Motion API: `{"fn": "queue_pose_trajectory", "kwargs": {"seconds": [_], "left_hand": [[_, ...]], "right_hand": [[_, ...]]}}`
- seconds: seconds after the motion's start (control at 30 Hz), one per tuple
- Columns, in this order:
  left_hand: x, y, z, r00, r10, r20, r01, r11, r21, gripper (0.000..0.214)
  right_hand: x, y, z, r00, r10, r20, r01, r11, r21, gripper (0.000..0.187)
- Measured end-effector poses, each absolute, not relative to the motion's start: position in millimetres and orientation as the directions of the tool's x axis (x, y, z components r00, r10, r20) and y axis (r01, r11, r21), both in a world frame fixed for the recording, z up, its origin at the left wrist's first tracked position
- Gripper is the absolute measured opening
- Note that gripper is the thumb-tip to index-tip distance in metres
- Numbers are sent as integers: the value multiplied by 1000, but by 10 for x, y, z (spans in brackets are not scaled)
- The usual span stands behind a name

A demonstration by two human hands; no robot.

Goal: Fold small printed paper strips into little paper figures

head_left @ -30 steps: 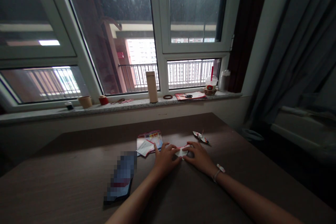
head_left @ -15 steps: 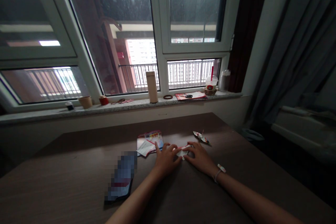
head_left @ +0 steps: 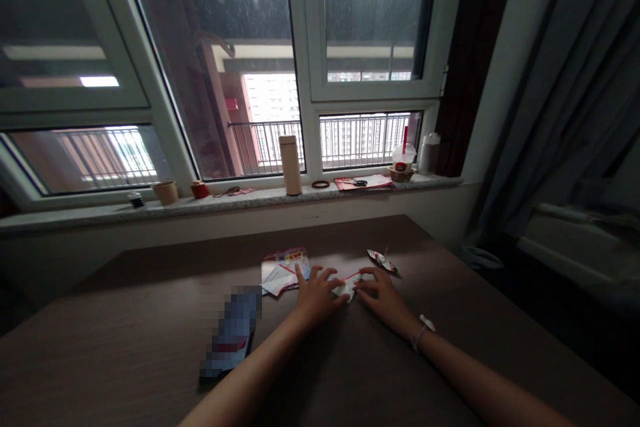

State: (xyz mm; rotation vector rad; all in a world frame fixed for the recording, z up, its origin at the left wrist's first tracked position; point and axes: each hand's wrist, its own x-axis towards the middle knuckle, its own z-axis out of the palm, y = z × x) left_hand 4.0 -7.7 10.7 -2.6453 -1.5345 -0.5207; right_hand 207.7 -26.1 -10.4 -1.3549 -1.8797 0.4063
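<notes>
A small folded piece of paper (head_left: pixel 349 286), white with a red edge, lies on the table between my two hands. My left hand (head_left: pixel 319 295) grips its left side between thumb and index finger, the other fingers spread out. On the right side, my right hand (head_left: pixel 384 296) pinches the paper with its fingertips; a bracelet is on that wrist. Beyond my right hand rests a folded paper shape (head_left: pixel 383 261) with pointed ends. Left of my left hand, a white paper piece (head_left: pixel 278 278) lies over a colourful printed sheet (head_left: pixel 300 256).
A pixelated dark phone-like object (head_left: pixel 233 333) lies on the brown table (head_left: pixel 125 320), left of my left forearm. On the windowsill stand a beige flask (head_left: pixel 290 165), a drink cup with a red straw (head_left: pixel 403 157), scissors (head_left: pixel 359 183) on paper sheets and a paper cup (head_left: pixel 166 193).
My hands have drawn slightly apart, so more of the paper shows between them. My right hand has shifted a little to the right. The other things on the table stay put.
</notes>
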Motion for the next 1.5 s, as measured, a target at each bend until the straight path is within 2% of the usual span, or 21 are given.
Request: {"fn": "queue_pose_trajectory", "kwargs": {"seconds": [0.57, 0.8, 1.1, 1.5], "left_hand": [[51, -64, 1, 328, 921, 210, 887, -377, 266, 43], [61, -81, 12, 324, 926, 193, 888, -368, 276, 45], [69, -84, 38, 319, 936, 146, 897, -349, 273, 48], [62, -67, 28, 329, 933, 149, 891, -359, 277, 49]], "right_hand": [[2061, -351, -37, -224, 899, 377, 686, 420, -594, 14], [2047, -399, 7, -156, 930, 334, 748, 332, -574, 16], [2051, -412, 29, -123, 928, 351, 780, 309, -545, 18], [2125, -325, 20, -65, 918, 390, 881, 237, -409, 23]]}}
